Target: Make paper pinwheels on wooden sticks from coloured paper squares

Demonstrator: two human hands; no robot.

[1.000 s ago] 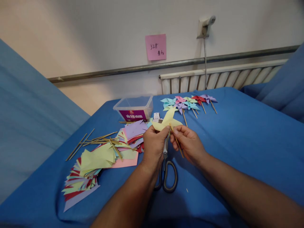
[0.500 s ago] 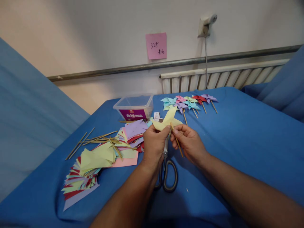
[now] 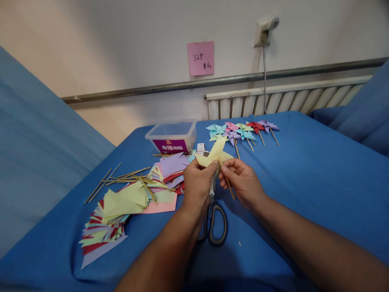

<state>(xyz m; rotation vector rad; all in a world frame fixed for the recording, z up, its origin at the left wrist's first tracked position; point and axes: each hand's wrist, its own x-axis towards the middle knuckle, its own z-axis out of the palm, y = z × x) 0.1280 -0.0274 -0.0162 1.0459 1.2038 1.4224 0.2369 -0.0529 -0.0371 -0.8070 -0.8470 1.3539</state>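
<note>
Pinwheel (image 3: 216,149) | left fingers (image 3: 212,168) pinch it, right fingers (image 3: 228,173) stick (image 3: 230,187) | blue tablecloth (image 3: 310,174) | radiator (image 3: 281,101) behind

A radiator (image 3: 288,87), blue curtains (image 3: 39,142), pinwheels (image 3: 232,136) and scissors (image 3: 212,197) suggest an indoor craft area.

The left hand (image 3: 197,182) pinches a pale yellow folded-paper pinwheel (image 3: 217,151), while the right hand (image 3: 241,178) holds a thin tan stick (image 3: 230,188) whose upper end lies against the pinwheel's middle. Just below, metal scissors with black loop handles (image 3: 212,197) lie on the blue cloth-covered table (image 3: 310,182), partly hidden by the left hand. At left, a fanned pile of multicoloured cut paper (image 3: 124,202) sits near several loose tan sticks (image 3: 127,176). Farther off stands a clear rectangular plastic tub with a purple label (image 3: 170,146); at far right of it, multicoloured paper pinwheels on sticks (image 3: 232,135) lie clustered.
</note>
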